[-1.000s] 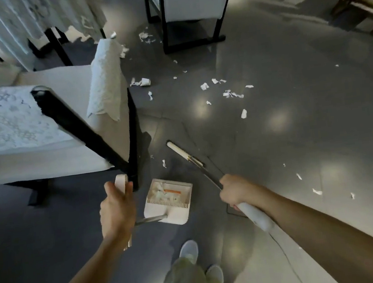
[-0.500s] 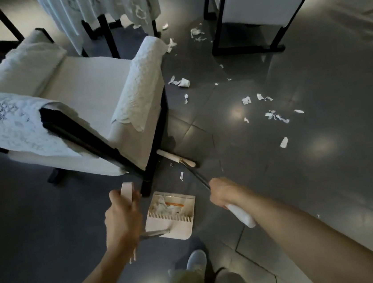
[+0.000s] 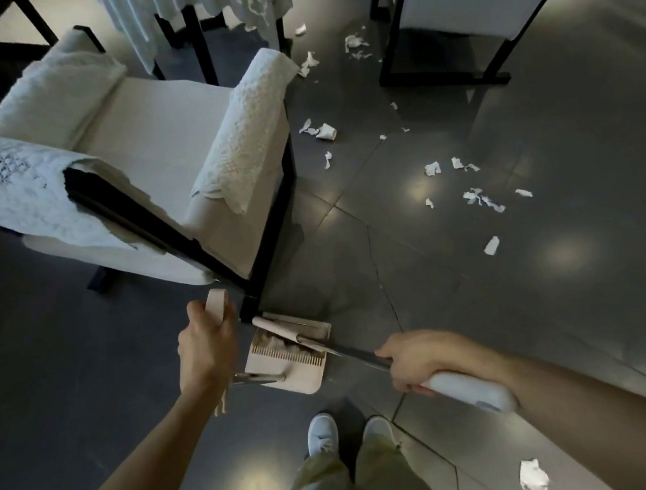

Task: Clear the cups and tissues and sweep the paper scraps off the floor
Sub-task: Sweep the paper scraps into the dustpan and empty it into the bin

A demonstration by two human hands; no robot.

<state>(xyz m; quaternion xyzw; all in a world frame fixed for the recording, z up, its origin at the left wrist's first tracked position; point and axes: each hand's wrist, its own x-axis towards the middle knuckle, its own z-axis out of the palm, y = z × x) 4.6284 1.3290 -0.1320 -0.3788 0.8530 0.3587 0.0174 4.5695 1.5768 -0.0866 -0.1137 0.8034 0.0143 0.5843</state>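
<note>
My left hand (image 3: 205,349) grips the upright beige handle of a dustpan (image 3: 287,373) that stands on the dark floor by the chair's front leg. My right hand (image 3: 415,359) grips the broom (image 3: 349,350) by its white grip, and the broom's beige head lies across the mouth of the dustpan. Paper bits sit inside the pan. White paper scraps (image 3: 481,198) lie scattered on the tiles ahead to the right. A small white paper cup (image 3: 326,132) lies on its side beside the chair. One crumpled tissue (image 3: 533,478) lies at the bottom right.
A cream armchair (image 3: 149,151) with black legs and lace covers stands at the left. A second white seat with a black frame (image 3: 451,77) stands at the back right. A lace tablecloth (image 3: 205,4) hangs at the top. My shoes (image 3: 323,434) are just behind the dustpan.
The broom head has swept back from the floor in front of the chair into the dustpan's mouth. The view has shifted left and down, nearer the chair.
</note>
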